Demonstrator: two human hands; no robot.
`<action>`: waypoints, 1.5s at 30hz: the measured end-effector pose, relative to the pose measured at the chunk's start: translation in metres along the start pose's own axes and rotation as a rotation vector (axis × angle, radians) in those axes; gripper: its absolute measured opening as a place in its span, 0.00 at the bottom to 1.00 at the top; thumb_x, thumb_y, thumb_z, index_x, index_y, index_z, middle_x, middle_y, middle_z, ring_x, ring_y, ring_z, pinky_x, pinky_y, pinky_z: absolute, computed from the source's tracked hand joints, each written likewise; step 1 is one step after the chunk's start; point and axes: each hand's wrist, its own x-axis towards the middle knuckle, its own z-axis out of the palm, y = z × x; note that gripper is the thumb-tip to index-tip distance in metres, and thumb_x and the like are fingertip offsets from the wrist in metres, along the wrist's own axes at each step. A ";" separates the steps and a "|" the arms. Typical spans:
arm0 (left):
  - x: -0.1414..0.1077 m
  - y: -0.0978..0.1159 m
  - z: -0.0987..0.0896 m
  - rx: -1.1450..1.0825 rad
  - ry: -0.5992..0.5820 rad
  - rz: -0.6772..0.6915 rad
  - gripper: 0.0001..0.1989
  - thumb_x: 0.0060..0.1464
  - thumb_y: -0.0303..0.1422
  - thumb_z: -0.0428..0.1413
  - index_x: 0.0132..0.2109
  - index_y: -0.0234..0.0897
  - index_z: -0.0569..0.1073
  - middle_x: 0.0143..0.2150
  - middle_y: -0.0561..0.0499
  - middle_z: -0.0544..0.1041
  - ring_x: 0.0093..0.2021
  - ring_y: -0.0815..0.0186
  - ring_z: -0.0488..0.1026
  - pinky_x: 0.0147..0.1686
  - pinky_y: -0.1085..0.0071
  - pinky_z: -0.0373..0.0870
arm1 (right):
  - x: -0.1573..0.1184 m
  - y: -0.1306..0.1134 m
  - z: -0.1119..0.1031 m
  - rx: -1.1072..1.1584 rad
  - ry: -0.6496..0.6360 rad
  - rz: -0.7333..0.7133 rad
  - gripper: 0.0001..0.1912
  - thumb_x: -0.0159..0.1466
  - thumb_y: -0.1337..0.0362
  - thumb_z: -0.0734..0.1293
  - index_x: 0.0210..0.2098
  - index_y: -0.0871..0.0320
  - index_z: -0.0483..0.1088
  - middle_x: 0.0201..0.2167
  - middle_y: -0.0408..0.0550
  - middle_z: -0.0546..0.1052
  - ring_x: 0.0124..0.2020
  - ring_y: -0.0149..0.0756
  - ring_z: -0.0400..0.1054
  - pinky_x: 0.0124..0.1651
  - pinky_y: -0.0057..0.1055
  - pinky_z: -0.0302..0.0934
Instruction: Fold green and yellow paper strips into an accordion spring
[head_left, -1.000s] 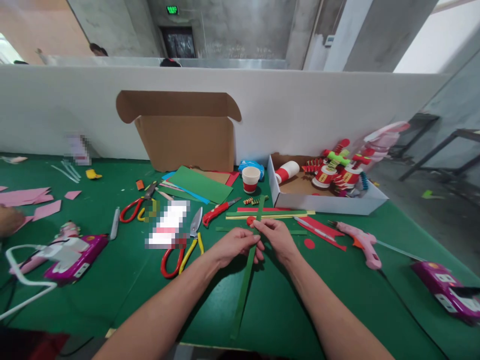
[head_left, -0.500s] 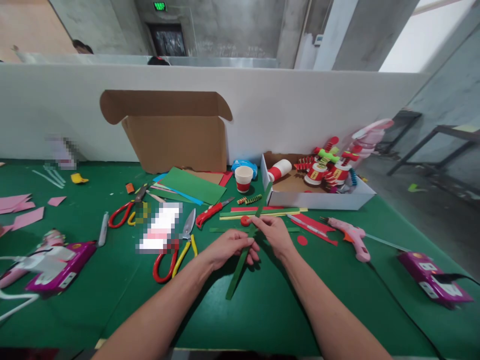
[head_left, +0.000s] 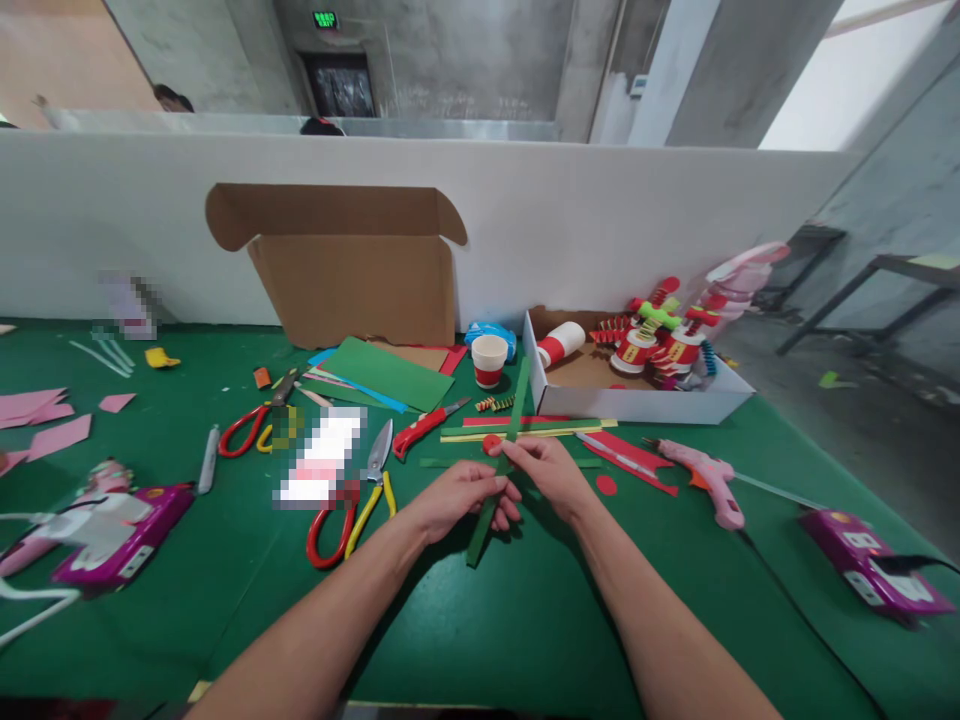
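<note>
Both hands pinch one long green paper strip, which slants above the table from near me toward the white box. My left hand is closed on its lower part. Higher up, my right hand grips it between thumb and fingers. A small red disc shows just left of my right fingertips. Behind the hands lie red, green and yellow strips, and another green strip lies crosswise underneath. A red paper circle is right of my right hand.
Scissors and a red utility knife lie left of the hands. A pink glue gun with its cord is at right. Behind stand a paper cup, green paper sheets and a white box holding cup figures.
The green strip has tilted more upright, and its lower end has drawn up toward my left hand. Both hands stay nearly in place. The view has shifted slightly.
</note>
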 end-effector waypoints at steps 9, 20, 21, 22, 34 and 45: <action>0.006 -0.005 -0.003 0.007 0.055 0.034 0.25 0.46 0.51 0.61 0.34 0.29 0.73 0.26 0.45 0.78 0.23 0.69 0.73 0.25 0.73 0.67 | -0.001 -0.001 0.002 -0.037 -0.060 -0.013 0.20 0.51 0.46 0.71 0.25 0.57 0.79 0.18 0.43 0.70 0.24 0.31 0.61 0.31 0.29 0.55; 0.006 -0.004 -0.006 0.078 0.052 0.048 0.26 0.45 0.53 0.61 0.35 0.31 0.71 0.24 0.48 0.77 0.21 0.70 0.72 0.24 0.74 0.66 | -0.001 -0.002 0.003 -0.226 -0.077 -0.099 0.20 0.53 0.49 0.70 0.16 0.57 0.70 0.15 0.40 0.67 0.21 0.30 0.58 0.28 0.28 0.52; 0.007 -0.005 -0.007 0.091 0.053 0.043 0.25 0.46 0.53 0.60 0.35 0.31 0.71 0.24 0.49 0.77 0.20 0.70 0.71 0.23 0.75 0.65 | -0.001 0.000 0.004 -0.257 -0.075 -0.108 0.20 0.53 0.49 0.70 0.15 0.57 0.69 0.15 0.40 0.66 0.21 0.30 0.58 0.28 0.28 0.52; 0.008 -0.005 -0.008 0.110 0.054 0.031 0.25 0.46 0.53 0.59 0.35 0.32 0.70 0.23 0.49 0.76 0.19 0.71 0.71 0.22 0.75 0.64 | -0.001 0.001 0.005 -0.283 -0.039 -0.124 0.20 0.54 0.50 0.70 0.14 0.57 0.68 0.14 0.40 0.66 0.21 0.30 0.57 0.28 0.28 0.52; 0.004 0.001 -0.007 0.263 0.063 -0.029 0.21 0.49 0.50 0.55 0.31 0.33 0.70 0.18 0.52 0.74 0.15 0.73 0.66 0.15 0.78 0.56 | 0.002 0.003 0.001 -0.227 0.067 -0.094 0.21 0.50 0.49 0.72 0.13 0.58 0.68 0.13 0.38 0.60 0.19 0.27 0.51 0.24 0.28 0.46; -0.009 0.008 -0.007 0.375 -0.260 -0.162 0.22 0.48 0.49 0.58 0.37 0.31 0.75 0.28 0.48 0.78 0.21 0.72 0.70 0.16 0.78 0.58 | 0.009 -0.009 -0.034 -0.121 0.241 -0.070 0.25 0.45 0.42 0.73 0.14 0.59 0.68 0.15 0.38 0.62 0.21 0.27 0.52 0.26 0.28 0.48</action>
